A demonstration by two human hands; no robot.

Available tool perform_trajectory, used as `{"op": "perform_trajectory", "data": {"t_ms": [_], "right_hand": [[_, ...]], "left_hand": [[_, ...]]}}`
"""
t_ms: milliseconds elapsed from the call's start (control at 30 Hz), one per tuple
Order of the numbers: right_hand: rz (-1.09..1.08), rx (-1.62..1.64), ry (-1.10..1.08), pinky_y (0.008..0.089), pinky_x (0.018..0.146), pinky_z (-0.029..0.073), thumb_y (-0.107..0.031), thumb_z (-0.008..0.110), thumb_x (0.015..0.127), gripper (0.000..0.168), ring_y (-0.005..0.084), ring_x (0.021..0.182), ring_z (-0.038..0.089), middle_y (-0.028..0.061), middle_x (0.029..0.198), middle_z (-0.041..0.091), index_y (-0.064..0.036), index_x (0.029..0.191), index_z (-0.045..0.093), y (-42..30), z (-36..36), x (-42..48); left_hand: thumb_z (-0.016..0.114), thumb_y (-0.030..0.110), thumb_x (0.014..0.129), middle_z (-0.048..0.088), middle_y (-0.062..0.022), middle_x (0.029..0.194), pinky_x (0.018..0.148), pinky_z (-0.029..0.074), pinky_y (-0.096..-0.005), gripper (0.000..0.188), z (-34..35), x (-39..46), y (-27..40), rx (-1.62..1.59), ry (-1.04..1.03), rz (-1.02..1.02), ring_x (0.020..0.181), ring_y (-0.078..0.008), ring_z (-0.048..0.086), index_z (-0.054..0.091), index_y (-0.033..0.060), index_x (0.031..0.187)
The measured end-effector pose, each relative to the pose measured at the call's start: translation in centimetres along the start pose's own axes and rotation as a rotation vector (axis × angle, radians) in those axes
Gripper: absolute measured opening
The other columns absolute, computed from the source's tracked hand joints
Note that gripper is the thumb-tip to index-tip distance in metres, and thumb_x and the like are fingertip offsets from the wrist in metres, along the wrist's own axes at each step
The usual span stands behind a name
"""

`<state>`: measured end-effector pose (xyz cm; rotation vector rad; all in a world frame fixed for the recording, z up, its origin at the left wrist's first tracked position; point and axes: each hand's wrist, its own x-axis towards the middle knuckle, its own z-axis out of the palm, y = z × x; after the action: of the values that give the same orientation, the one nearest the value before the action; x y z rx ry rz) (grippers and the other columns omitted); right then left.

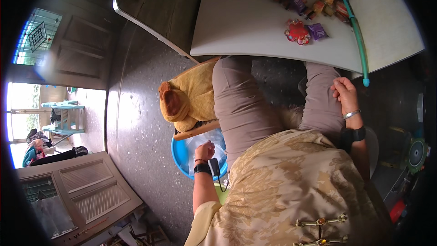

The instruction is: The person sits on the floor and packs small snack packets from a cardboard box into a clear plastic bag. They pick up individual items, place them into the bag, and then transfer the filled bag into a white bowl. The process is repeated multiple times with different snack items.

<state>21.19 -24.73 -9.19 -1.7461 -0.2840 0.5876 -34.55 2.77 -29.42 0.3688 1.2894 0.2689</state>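
Note:
My left hand [205, 150] hangs over a blue basin [175, 157] holding clear plastic film [197, 143]. Its fingers are curled in, with nothing visible between them. My right hand [344, 92] is beside my right knee, thumb against the bent fingers; no object shows in it. Before me on a white tabletop [235, 24] lie a red flower-shaped piece [297, 31] and a small purple packet [318, 31]. Several more wrapped packets [297, 1] form a loose pile farther back. A green tube [357, 37] with a light blue end lies along the table's right part.
A yellow-brown plush [194, 92] rests on a wooden-edged seat [198, 130] left of my legs. Beyond it, the dark speckled floor [146, 109] runs to a panelled door [92, 188] and a bright doorway. At far right stands a round fan-like object [417, 152].

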Motion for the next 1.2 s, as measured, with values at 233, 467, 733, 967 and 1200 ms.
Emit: {"op": "perform_trajectory", "data": {"t_ms": [233,467,733,967,1200], "right_hand": [[-0.49,-0.321,-0.092,0.0225,0.055,0.045,-0.014,0.061,0.09,0.012,0.0104,0.059,0.053,0.0045,0.08,0.065,-0.005,0.098,0.062,4.3,-0.2,1.6],[-0.605,-0.667,-0.285,0.0291,0.065,0.05,-0.017,0.063,0.09,0.015,0.0168,0.069,0.059,0.0056,0.084,0.065,-0.004,0.097,0.062,-1.7,4.9,-0.1],[-0.33,-0.418,-0.506,0.0333,0.067,0.05,-0.021,0.064,0.089,0.019,0.0223,0.073,0.06,0.0086,0.082,0.065,-0.003,0.095,0.062,-5.5,8.4,-4.5],[-0.261,-0.296,-0.513,0.0369,0.068,0.049,-0.024,0.065,0.088,0.022,0.0272,0.076,0.062,0.0112,0.081,0.065,-0.002,0.093,0.061,-6.8,7.4,-4.0],[-0.264,-0.256,-0.544,0.0405,0.07,0.049,-0.028,0.065,0.088,0.026,0.0321,0.079,0.063,0.0138,0.08,0.065,-0.002,0.091,0.061,-9.3,7.5,-3.3]], "left_hand": [[0.066,0.012,0.09,0.063,-0.0084,0.076,0.052,0.047,-0.0268,0.013,11.9,-14.0,5.5,0.367,-0.305,0.106,0.063,-0.0164,0.061,0.054,0.0056,0.088],[0.069,0.003,0.086,0.062,-0.0085,0.068,0.039,0.04,-0.0236,0.018,25.9,-20.4,9.9,0.613,-0.686,0.31,0.05,-0.0138,0.057,0.053,0.0037,0.079],[0.071,0.015,0.087,0.06,-0.0041,0.065,0.041,0.038,-0.0232,0.022,37.4,-14.4,7.1,1.432,-0.946,0.921,0.048,-0.0085,0.052,0.054,0.0023,0.08],[0.065,0.021,0.093,0.054,-0.0005,0.061,0.038,0.036,-0.0227,0.023,41.3,-18.3,7.5,0.916,-0.719,0.539,0.046,-0.0079,0.049,0.05,0.0069,0.081],[0.061,0.01,0.093,0.052,0.0023,0.059,0.038,0.033,-0.0202,0.007,42.0,-15.8,8.5,0.71,-0.43,0.887,0.044,-0.0044,0.044,0.056,0.0063,0.089]]}}
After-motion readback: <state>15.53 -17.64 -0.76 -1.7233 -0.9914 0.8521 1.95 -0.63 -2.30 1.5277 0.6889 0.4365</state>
